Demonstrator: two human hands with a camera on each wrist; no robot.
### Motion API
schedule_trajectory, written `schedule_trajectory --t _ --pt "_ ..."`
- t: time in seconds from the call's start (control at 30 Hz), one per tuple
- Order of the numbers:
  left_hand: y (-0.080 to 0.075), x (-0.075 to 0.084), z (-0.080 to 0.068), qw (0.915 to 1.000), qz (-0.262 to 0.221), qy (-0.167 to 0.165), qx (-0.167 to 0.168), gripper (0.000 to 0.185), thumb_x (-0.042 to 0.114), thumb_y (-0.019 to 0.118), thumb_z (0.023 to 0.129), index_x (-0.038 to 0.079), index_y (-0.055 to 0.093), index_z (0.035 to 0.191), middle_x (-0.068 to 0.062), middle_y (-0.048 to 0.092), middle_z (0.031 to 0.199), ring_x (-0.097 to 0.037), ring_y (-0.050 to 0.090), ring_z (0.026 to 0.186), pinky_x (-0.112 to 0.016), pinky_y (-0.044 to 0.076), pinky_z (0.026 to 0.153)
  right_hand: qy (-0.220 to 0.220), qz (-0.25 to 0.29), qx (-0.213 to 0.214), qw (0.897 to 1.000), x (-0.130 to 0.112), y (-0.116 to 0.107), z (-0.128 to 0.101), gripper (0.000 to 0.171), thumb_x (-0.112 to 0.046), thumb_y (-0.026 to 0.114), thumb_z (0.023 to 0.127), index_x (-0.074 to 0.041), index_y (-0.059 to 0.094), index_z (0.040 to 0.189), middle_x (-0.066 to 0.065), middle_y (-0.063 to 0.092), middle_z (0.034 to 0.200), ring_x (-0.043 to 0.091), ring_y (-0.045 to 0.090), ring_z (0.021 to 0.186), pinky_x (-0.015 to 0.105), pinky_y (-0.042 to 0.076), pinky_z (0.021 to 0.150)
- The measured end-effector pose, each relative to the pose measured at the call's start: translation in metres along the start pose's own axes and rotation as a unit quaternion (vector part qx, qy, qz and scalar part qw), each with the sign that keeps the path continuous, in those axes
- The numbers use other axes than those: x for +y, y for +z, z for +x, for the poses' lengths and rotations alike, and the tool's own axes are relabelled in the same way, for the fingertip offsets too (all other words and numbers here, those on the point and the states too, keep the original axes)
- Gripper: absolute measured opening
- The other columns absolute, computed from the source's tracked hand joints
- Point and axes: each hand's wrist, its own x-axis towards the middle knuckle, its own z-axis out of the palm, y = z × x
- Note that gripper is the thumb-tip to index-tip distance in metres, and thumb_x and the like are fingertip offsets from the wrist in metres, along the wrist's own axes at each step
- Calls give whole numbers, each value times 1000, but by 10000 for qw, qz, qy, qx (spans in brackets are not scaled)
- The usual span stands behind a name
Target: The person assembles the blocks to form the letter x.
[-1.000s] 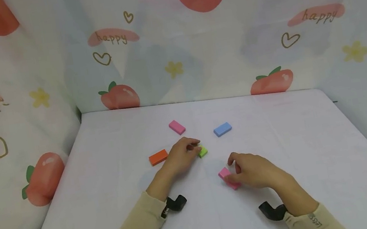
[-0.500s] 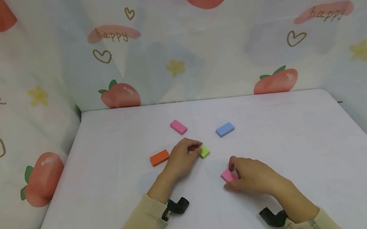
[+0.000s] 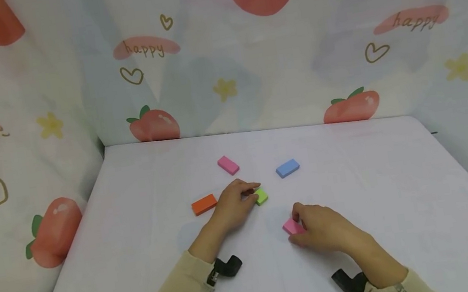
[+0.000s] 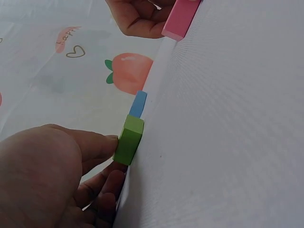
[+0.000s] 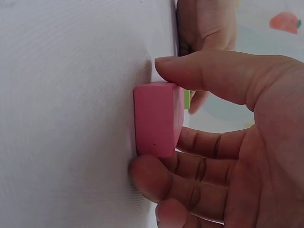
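Observation:
My left hand (image 3: pixel 235 205) pinches a lime-green block (image 3: pixel 261 196) lying on the white table, thumb at one face and fingers beyond it. In the left wrist view the thumb tip touches the green block (image 4: pixel 128 140), and the curled fingers are partly hidden below it. To the right and nearer, my right hand (image 3: pixel 325 225) holds a pink block (image 3: pixel 293 227) at the tabletop. The right wrist view has the thumb at one edge of this pink block (image 5: pixel 156 118) and the fingertips against the opposite edge.
An orange block (image 3: pixel 204 204) lies just left of the left hand. Farther back are a second pink block (image 3: pixel 228 165) and a blue block (image 3: pixel 288 168). A fruit-printed cloth (image 3: pixel 266 60) rises behind the table (image 3: pixel 378 170) and along its sides.
The right hand's thumb has slid from over the pink block to its near side, and the fingers have closed around it. The left hand stays at the green block.

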Motion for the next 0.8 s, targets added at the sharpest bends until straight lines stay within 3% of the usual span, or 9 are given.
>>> schedule_trajectory --t 0.8 --pt "1 1 0 9999 1 125 10 25 29 62 94 31 68 118 11 59 104 -8 56 99 -31 48 88 -118 6 215 9997 2 3 1 38 -32 76 79 -13 58 106 -5 57 80 13 51 69 28 42 61"
